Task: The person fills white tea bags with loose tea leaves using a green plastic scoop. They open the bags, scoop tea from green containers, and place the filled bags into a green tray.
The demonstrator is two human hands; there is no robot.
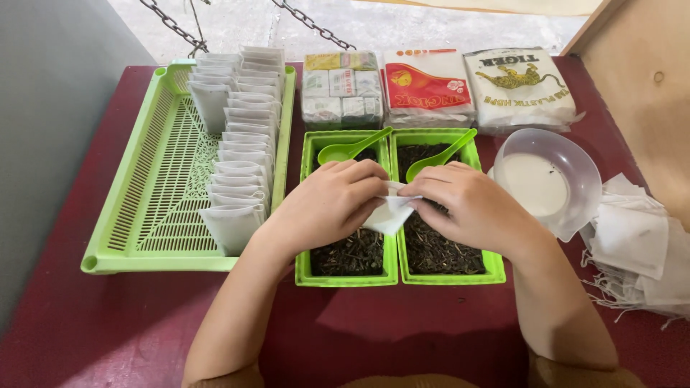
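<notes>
Over green bins (394,276) | both hands' fingers (374,174) curled, pinching white sachet (388,215) | wrists angled inward

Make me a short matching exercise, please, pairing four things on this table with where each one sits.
Things:
1. small white bag
2. filled white bags
3. clear plastic bowl
4. empty white bags

Places:
A. standing in rows in the green slotted tray
B. loose pile at the table's right edge
C. held between the left hand and right hand over the two green tubs
D. tilted, just right of the tubs

Pairs: 1-C, 2-A, 3-D, 4-B
</notes>
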